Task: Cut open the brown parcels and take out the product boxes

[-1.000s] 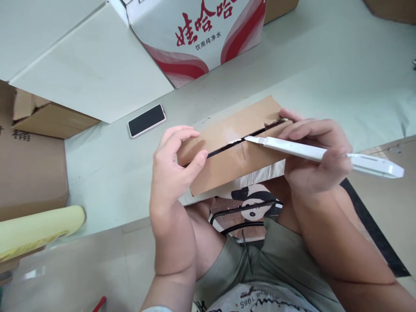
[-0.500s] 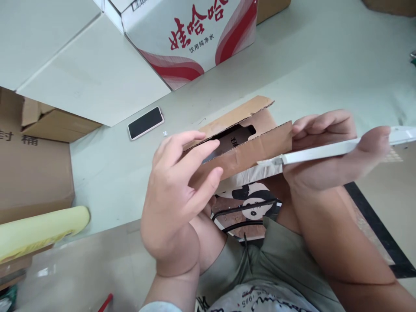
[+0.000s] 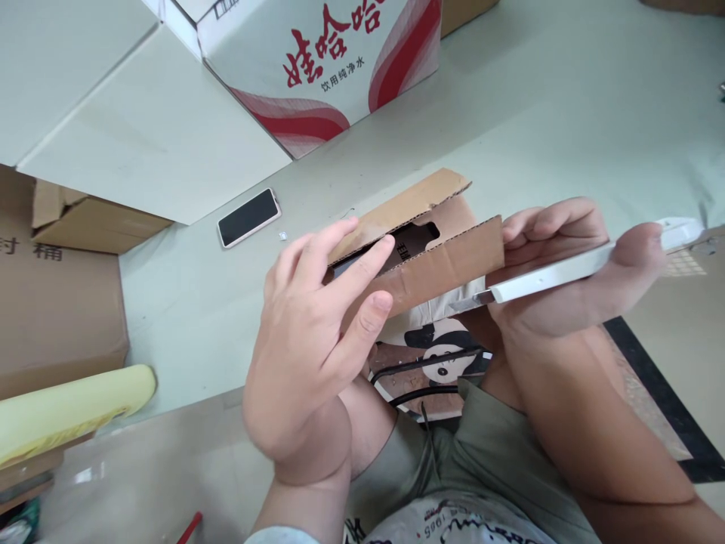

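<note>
A small brown cardboard box (image 3: 447, 264) is held above the table's front edge, its top open and a dark item with printed characters (image 3: 416, 239) inside. My left hand (image 3: 311, 325) grips the box's left end, thumb against the near wall and a finger over the opening. My right hand (image 3: 555, 302) is closed round a white utility knife (image 3: 558, 270), thumb along its handle. The blade is out, pointing left just below the box's near wall. Some right-hand fingers touch the box's right end.
A phone (image 3: 249, 217) lies on the pale table (image 3: 186, 302). Behind it stands a large white carton with red writing (image 3: 334, 83). Brown cartons (image 3: 68, 310) and a yellow roll (image 3: 79, 408) are at left. A panda-printed item with black straps (image 3: 442, 363) is below the box.
The box has shifted slightly left. The left index finger has moved a little along the opening. The right hand and knife have moved slightly left, and the blade now shows more clearly.
</note>
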Motion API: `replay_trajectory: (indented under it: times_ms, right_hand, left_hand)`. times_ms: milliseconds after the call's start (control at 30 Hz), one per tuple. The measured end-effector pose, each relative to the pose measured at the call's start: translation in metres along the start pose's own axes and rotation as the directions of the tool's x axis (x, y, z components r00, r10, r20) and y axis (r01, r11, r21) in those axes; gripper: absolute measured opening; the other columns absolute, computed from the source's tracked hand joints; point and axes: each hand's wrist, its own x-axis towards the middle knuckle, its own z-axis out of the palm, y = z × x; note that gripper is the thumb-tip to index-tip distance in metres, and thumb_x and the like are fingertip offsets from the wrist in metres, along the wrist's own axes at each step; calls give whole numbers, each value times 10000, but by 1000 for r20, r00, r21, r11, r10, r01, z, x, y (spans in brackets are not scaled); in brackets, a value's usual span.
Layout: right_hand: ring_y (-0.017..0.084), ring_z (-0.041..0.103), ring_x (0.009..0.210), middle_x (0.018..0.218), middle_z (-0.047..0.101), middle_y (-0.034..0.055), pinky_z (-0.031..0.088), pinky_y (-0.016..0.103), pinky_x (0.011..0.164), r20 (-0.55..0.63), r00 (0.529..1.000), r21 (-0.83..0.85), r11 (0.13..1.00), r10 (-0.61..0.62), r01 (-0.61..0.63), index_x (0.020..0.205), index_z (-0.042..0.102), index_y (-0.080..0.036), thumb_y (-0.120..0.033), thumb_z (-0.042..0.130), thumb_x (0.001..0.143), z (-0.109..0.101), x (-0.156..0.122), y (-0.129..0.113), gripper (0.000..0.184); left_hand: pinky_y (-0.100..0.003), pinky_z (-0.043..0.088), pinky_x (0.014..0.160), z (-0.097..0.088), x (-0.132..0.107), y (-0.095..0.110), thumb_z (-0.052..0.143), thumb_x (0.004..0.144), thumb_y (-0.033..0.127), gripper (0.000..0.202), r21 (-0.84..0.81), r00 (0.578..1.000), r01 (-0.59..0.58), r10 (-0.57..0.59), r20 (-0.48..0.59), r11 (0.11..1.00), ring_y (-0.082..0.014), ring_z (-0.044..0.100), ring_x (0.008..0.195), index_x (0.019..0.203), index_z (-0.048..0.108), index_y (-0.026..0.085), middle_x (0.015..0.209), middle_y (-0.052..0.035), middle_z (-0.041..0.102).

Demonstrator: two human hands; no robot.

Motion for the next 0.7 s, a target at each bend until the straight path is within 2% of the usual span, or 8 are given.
replay_trajectory:
  times_ms: [200,333,433,567,700]
  right_hand:
    - [181,619,528,632,679,35,483,328,493,-29,999,-7,999,34,-34,671,616,-238,-669,494,887,-1,0,0,498]
    - [177,619,540,639,670,24,490,331,516,-50,996,-14,997,81,-81,671,619,-242,-696,536,877,4,-2,-5,505]
    - [175,606,560,662,673,14,481,335,552,-98,985,-24,989,141,-144,677,621,-252,-695,519,911,9,-6,-11,511]
    - [183,588,566,670,689,15,463,344,563,-91,985,-6,989,145,-146,679,647,-259,-696,564,893,10,-8,-14,493]
    - [181,584,574,682,688,19,458,347,578,-86,985,-26,988,148,-150,689,639,-257,-689,569,901,10,-8,-14,487]
  left_hand:
    - [-639,377,1257,-1,1,-1,450,1093,477,417,-17,1000,12,-12,1,1000,-377,494,1480,1389,720,360,1607,-54,560]
    - [-585,382,1270,-4,1,0,401,1109,486,455,-32,1000,6,-5,23,999,-343,494,1498,1456,666,356,1627,-50,530]
    - [-594,376,1268,-4,1,1,355,1122,506,502,4,999,29,-29,46,1000,-345,475,1505,1483,650,319,1640,-72,520]
    - [-574,381,1274,-4,1,1,380,1116,502,471,16,999,19,-20,42,1000,-337,473,1508,1453,671,348,1639,-51,529]
    - [-551,395,1271,-5,1,0,380,1124,454,456,-5,999,-14,14,31,1000,-321,487,1514,1447,671,318,1633,-59,532]
